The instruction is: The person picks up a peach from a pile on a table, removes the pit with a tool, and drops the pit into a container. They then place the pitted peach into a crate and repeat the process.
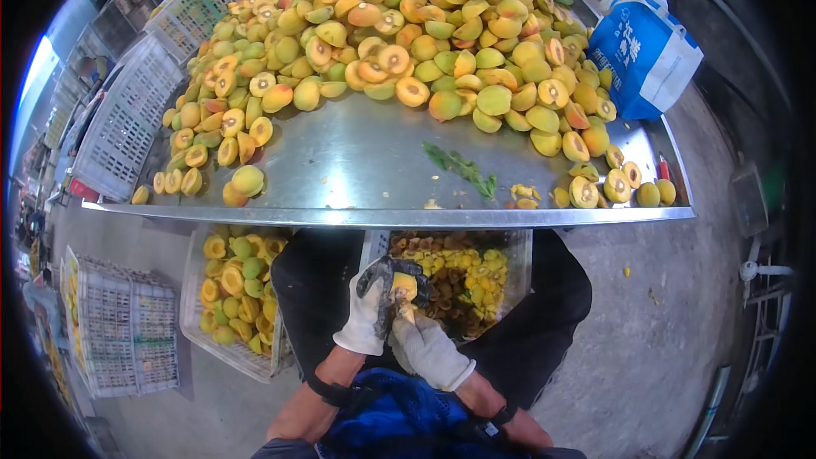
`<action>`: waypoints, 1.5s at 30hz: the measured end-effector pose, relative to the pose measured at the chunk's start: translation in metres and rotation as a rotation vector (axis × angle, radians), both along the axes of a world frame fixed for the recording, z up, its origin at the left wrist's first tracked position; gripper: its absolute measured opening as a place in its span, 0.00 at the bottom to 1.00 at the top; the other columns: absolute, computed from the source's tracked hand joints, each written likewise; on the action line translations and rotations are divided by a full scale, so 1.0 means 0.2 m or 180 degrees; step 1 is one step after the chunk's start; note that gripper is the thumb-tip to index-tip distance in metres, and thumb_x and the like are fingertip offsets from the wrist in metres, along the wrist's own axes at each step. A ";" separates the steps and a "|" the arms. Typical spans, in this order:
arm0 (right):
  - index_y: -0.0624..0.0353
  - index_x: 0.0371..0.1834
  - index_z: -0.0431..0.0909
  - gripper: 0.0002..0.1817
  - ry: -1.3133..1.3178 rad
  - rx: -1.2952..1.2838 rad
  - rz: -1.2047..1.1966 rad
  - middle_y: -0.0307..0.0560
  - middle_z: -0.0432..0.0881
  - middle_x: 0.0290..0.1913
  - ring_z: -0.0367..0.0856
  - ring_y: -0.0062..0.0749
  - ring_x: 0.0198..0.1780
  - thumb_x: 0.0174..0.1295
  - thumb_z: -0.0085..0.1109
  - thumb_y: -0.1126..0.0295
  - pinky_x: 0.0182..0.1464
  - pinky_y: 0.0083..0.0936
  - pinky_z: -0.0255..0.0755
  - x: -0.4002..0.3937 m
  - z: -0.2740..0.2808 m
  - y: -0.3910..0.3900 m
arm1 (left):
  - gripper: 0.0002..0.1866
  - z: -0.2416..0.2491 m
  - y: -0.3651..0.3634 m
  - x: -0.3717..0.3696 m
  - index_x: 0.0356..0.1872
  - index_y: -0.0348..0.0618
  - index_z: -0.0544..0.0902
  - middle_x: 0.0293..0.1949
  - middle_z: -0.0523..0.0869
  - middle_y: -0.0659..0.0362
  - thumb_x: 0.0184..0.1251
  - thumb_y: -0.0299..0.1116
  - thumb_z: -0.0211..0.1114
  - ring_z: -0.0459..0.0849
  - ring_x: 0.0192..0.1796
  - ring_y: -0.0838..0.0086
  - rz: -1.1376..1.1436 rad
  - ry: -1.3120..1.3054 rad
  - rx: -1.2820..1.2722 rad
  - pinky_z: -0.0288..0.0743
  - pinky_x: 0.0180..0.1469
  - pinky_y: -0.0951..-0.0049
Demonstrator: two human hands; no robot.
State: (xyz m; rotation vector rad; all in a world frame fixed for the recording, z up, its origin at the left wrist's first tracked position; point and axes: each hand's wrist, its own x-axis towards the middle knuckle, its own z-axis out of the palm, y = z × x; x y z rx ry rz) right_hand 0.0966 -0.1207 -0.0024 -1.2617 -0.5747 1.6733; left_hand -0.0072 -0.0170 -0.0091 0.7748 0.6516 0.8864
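Note:
My left hand [371, 306], in a white glove with dark, stained fingers, is closed around a yellow peach half [405, 287] above my lap. Close against it is my right hand [429, 352], in a pale glove, its fingers closed at the lower side of the fruit. What the right fingers grip is mostly hidden; a narrow, pale end shows between the hands. Below and just beyond them, between my knees, a crate [520, 268] holds yellow fruit pieces and brown pits or scraps.
Halved peaches [374, 51] are heaped on the metal table [340, 157], with a leafy sprig [459, 166] near its front. A blue bag [633, 55] stands at the right. A crate of peach halves [191, 306] sits left of my legs, near stacked white crates [119, 327].

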 end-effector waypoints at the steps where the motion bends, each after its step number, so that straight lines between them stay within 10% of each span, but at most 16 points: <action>1: 0.58 0.38 0.74 0.13 -0.0119 -0.0008 0.0048 0.35 0.72 0.22 0.68 0.19 0.21 0.75 0.45 0.62 0.24 0.22 0.62 0.01 0.04 0.00 | 0.16 -0.01 0.02 -0.01 0.51 0.31 0.80 0.42 0.86 0.54 0.68 0.31 0.65 0.86 0.42 0.74 -0.0118 0.0080 -0.0071 0.82 0.47 0.73; 5: 0.57 0.35 0.72 0.15 0.1445 -0.0442 0.0045 0.34 0.68 0.20 0.63 0.19 0.17 0.76 0.44 0.60 0.20 0.21 0.58 0.03 0.07 0.00 | 0.20 0.03 0.01 0.03 0.51 0.31 0.79 0.42 0.86 0.54 0.66 0.37 0.67 0.86 0.43 0.74 -0.0037 0.0990 0.0602 0.82 0.47 0.74; 11: 0.53 0.30 0.70 0.18 0.0727 -0.0330 0.0157 0.34 0.64 0.17 0.58 0.21 0.16 0.75 0.47 0.54 0.20 0.21 0.52 0.02 0.11 0.03 | 0.20 0.12 0.02 0.02 0.53 0.31 0.77 0.45 0.86 0.55 0.65 0.35 0.66 0.84 0.46 0.76 -0.0257 0.0197 0.0321 0.79 0.51 0.75; 17: 0.53 0.31 0.70 0.21 0.2031 -0.0448 0.0166 0.33 0.64 0.18 0.59 0.21 0.16 0.75 0.47 0.49 0.20 0.22 0.53 0.08 0.12 0.01 | 0.19 0.15 -0.01 0.09 0.52 0.31 0.78 0.45 0.85 0.56 0.62 0.31 0.65 0.83 0.47 0.74 0.0141 0.0602 0.0972 0.76 0.53 0.76; 24: 0.53 0.29 0.69 0.22 0.1770 -0.0591 0.0266 0.33 0.61 0.16 0.57 0.21 0.15 0.74 0.46 0.47 0.20 0.22 0.52 0.07 0.13 0.02 | 0.23 0.05 0.12 -0.01 0.54 0.31 0.76 0.50 0.83 0.55 0.61 0.36 0.66 0.82 0.50 0.74 -0.0940 0.0589 0.0237 0.74 0.56 0.76; 31: 0.55 0.31 0.72 0.23 0.1843 -0.0480 0.0154 0.34 0.64 0.16 0.59 0.22 0.14 0.74 0.47 0.47 0.18 0.22 0.55 0.11 0.14 0.08 | 0.27 0.11 0.09 0.10 0.55 0.31 0.76 0.50 0.84 0.52 0.61 0.43 0.67 0.83 0.50 0.72 -0.0178 0.0715 0.1528 0.75 0.56 0.73; 38: 0.53 0.30 0.69 0.22 0.1933 -0.0583 0.0271 0.33 0.64 0.16 0.59 0.23 0.15 0.74 0.46 0.48 0.20 0.24 0.54 0.12 0.13 0.05 | 0.22 -0.01 0.23 0.00 0.54 0.31 0.78 0.47 0.85 0.53 0.64 0.38 0.62 0.84 0.47 0.73 -0.1559 0.0546 -0.0001 0.77 0.54 0.75; 41: 0.53 0.30 0.69 0.23 0.2720 -0.0482 0.0088 0.33 0.64 0.17 0.60 0.23 0.15 0.74 0.46 0.46 0.20 0.24 0.55 0.11 0.11 0.05 | 0.22 0.14 0.13 0.14 0.53 0.32 0.78 0.47 0.85 0.54 0.64 0.40 0.63 0.83 0.47 0.74 -0.0628 0.0900 0.1207 0.76 0.54 0.75; 45: 0.52 0.29 0.69 0.26 0.1988 -0.0524 0.0272 0.32 0.61 0.16 0.56 0.22 0.14 0.72 0.46 0.41 0.20 0.23 0.54 0.13 0.15 0.07 | 0.24 0.09 0.16 0.10 0.50 0.32 0.80 0.47 0.86 0.55 0.61 0.43 0.67 0.83 0.49 0.73 -0.0833 0.0665 0.0778 0.76 0.55 0.74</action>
